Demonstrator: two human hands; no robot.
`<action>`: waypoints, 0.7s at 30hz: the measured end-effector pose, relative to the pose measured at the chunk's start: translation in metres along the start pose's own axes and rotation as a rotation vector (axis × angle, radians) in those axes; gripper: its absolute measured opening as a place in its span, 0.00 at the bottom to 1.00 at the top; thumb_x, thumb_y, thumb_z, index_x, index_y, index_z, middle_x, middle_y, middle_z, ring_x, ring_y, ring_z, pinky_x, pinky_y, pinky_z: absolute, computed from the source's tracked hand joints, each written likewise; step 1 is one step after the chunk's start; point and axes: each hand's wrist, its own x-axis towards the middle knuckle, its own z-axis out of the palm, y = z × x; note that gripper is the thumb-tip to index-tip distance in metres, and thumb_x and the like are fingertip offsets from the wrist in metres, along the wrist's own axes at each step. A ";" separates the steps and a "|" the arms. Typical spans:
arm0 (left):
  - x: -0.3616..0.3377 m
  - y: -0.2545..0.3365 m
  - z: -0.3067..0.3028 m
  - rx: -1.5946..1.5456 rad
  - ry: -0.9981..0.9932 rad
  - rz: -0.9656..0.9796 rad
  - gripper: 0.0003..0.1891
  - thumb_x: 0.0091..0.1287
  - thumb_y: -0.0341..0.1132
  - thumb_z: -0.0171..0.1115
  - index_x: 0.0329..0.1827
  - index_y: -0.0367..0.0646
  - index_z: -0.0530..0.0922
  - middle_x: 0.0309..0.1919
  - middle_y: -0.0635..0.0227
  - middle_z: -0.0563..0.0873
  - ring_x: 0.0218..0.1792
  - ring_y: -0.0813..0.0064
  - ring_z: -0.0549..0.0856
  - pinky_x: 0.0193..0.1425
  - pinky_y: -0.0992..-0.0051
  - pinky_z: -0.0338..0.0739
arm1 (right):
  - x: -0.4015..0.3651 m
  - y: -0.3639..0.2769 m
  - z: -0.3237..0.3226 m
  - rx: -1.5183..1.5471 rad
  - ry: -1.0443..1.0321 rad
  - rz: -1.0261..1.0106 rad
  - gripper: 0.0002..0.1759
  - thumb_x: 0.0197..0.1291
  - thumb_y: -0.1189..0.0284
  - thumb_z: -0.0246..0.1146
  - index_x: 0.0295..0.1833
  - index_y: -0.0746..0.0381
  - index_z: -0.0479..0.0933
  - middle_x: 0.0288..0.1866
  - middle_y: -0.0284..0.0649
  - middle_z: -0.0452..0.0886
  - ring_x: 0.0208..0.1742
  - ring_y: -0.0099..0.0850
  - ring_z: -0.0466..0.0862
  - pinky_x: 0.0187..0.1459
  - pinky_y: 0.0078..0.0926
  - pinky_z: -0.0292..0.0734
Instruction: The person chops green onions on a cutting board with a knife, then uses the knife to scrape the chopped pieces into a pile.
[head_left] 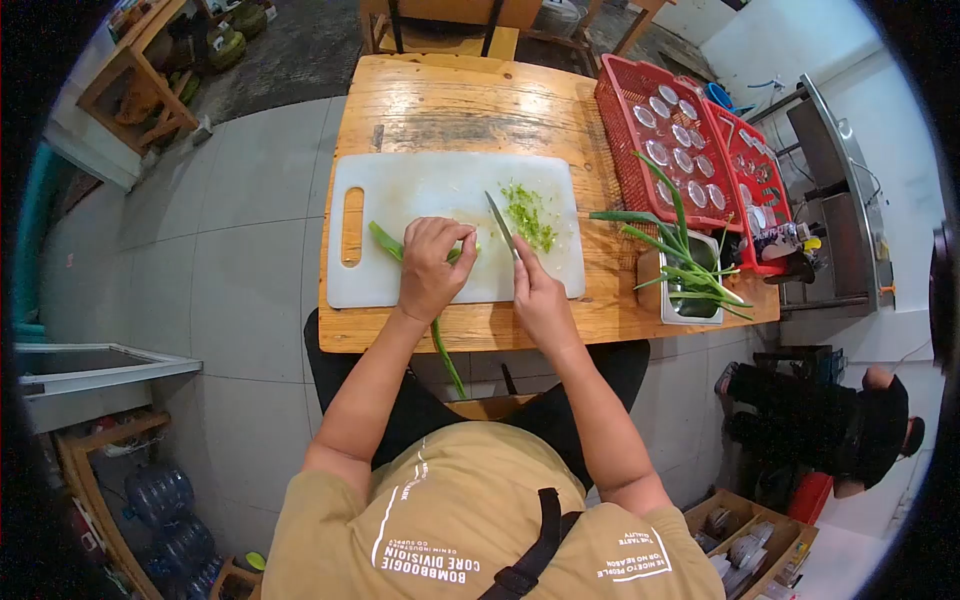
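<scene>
My left hand [437,262] is closed over a green onion [385,240] on the white cutting board [400,180]. One long green leaf hangs past the board and over the table's front edge. In my right hand [538,292] is a knife [500,222], its blade pointing away from me and a little left, just right of my left fingers. Chopped green onion [530,215] lies scattered on the board to the right of the blade. My left fingers cover part of the onion.
The board rests on a wooden table [450,95]. At the right, a metal container [690,312] holds more green onions [685,250]. Behind it stand red baskets [625,95] with several clear-lidded cups. A person in dark clothes [820,425] is at the far right.
</scene>
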 end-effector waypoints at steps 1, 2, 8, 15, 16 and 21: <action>0.000 0.000 0.000 0.005 0.004 -0.002 0.04 0.68 0.29 0.74 0.43 0.43 0.88 0.41 0.65 0.89 0.47 0.59 0.87 0.64 0.58 0.76 | -0.008 0.001 0.000 -0.005 0.004 0.054 0.25 0.87 0.64 0.55 0.83 0.53 0.74 0.46 0.68 0.89 0.52 0.64 0.90 0.52 0.52 0.85; 0.000 0.000 0.000 0.001 -0.001 0.002 0.04 0.68 0.29 0.74 0.43 0.43 0.88 0.41 0.65 0.89 0.47 0.59 0.87 0.64 0.58 0.76 | -0.011 -0.003 -0.001 -0.010 0.005 0.106 0.24 0.87 0.64 0.56 0.82 0.53 0.75 0.47 0.68 0.89 0.53 0.64 0.90 0.53 0.52 0.85; 0.000 -0.003 0.001 -0.002 -0.012 0.020 0.04 0.68 0.30 0.74 0.43 0.43 0.88 0.41 0.64 0.90 0.48 0.59 0.87 0.64 0.58 0.76 | -0.010 -0.009 -0.020 0.008 0.003 0.113 0.24 0.87 0.63 0.55 0.83 0.53 0.75 0.51 0.68 0.88 0.55 0.62 0.91 0.55 0.51 0.85; -0.001 0.000 -0.001 -0.001 -0.028 0.003 0.05 0.68 0.27 0.75 0.44 0.42 0.88 0.43 0.62 0.90 0.49 0.56 0.87 0.62 0.57 0.77 | -0.017 -0.007 -0.025 -0.077 0.023 0.138 0.24 0.88 0.64 0.54 0.82 0.56 0.75 0.55 0.69 0.88 0.59 0.60 0.91 0.58 0.47 0.85; -0.001 -0.001 -0.002 -0.001 -0.031 0.000 0.05 0.68 0.27 0.75 0.44 0.42 0.88 0.43 0.62 0.90 0.49 0.56 0.87 0.62 0.57 0.77 | -0.019 -0.014 -0.032 -0.034 0.006 0.195 0.24 0.88 0.64 0.54 0.82 0.56 0.74 0.55 0.69 0.88 0.59 0.61 0.90 0.58 0.49 0.84; -0.002 -0.003 0.001 -0.008 -0.013 0.014 0.05 0.68 0.29 0.75 0.43 0.42 0.88 0.41 0.63 0.89 0.47 0.57 0.87 0.63 0.58 0.76 | -0.025 0.009 -0.032 0.017 -0.004 0.240 0.25 0.89 0.63 0.53 0.83 0.57 0.74 0.56 0.59 0.91 0.53 0.38 0.91 0.59 0.33 0.82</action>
